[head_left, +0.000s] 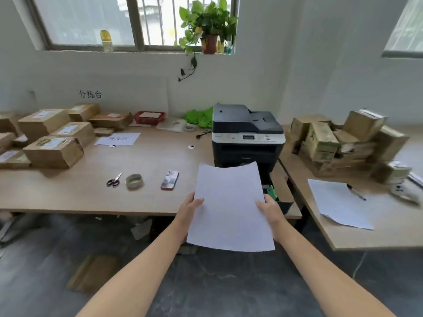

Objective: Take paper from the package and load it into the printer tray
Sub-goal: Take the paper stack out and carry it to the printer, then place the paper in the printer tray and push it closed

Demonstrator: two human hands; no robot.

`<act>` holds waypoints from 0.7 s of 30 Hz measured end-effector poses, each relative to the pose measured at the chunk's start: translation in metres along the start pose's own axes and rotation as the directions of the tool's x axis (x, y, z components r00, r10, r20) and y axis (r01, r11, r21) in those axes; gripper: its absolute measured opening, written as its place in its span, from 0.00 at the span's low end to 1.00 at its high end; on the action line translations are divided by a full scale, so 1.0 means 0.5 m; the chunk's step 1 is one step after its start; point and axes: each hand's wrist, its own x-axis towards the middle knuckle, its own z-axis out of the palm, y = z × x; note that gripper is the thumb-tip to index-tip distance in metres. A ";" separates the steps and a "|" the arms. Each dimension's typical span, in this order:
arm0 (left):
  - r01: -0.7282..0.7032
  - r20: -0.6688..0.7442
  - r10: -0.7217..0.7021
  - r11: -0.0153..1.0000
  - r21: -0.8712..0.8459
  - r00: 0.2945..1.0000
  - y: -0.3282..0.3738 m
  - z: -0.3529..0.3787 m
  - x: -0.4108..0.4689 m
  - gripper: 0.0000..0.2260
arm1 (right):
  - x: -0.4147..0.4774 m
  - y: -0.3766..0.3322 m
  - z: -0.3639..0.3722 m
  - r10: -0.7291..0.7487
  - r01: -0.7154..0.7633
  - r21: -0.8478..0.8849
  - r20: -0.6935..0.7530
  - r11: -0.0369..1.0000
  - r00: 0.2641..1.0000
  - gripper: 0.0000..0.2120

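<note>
A: What are the hands doing?
B: The left hand (191, 209) and right hand (271, 212) each clamp a side edge of the paper (230, 207), held flat above the floor at the table's (91, 193) near edge.

A: Where is the printer?
B: The printer (246, 136) stands on the table just beyond the paper. Its tray (273, 193) is pulled out beside the right hand.

A: Anything else?
B: A phone (170, 180), tape (134, 181) and scissors (114, 180) lie left; boxes (52, 138) farther left.

Wooden table (91, 197) carries printer (247, 136), scissors (113, 180), tape (134, 181), phone (169, 180), boxes (53, 138).
</note>
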 end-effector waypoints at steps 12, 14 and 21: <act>0.118 0.099 -0.118 0.993 -0.002 0.988 -0.053 0.174 0.183 0.17 | 0.155 0.022 -0.170 0.100 -0.101 -0.008 -0.103 0.995 0.990 0.13; 0.137 0.095 -0.135 0.990 -0.017 0.986 -0.066 0.182 0.232 0.17 | 0.204 0.021 -0.176 0.113 -0.119 -0.039 -0.120 0.992 0.986 0.13; 0.215 0.042 -0.214 0.976 -0.031 0.976 -0.082 0.213 0.429 0.14 | 0.388 0.011 -0.200 0.210 -0.226 -0.079 -0.173 0.971 0.962 0.14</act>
